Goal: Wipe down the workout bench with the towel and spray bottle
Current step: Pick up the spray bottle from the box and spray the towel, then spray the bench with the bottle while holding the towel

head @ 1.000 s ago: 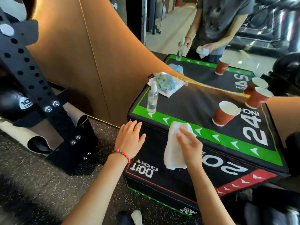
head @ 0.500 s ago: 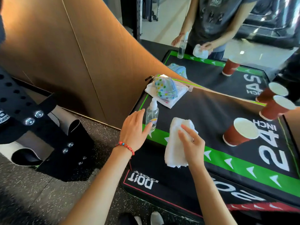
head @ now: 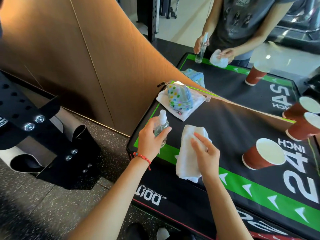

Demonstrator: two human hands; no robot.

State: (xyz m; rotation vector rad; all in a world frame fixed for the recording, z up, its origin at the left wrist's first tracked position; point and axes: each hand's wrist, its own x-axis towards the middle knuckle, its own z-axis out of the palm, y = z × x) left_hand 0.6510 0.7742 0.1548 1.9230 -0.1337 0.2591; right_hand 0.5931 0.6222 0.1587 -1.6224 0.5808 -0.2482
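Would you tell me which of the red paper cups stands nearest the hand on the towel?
The red cup beside the "24 INCH" print stands nearest the right hand; the other cup stands farther back by the mirror.

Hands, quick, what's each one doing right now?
Left hand: fingers curled round the spray bottle.
Right hand: fingers resting on the white towel, not clearly gripping it.

Clear spray bottle (head: pixel 161 127) upright beside folded white towel (head: pixel 187 153) on black bench (head: pixel 230 129).

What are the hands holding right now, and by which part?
Left hand grips the spray bottle round its body. Right hand rests fingers on the white towel, not gripping it.
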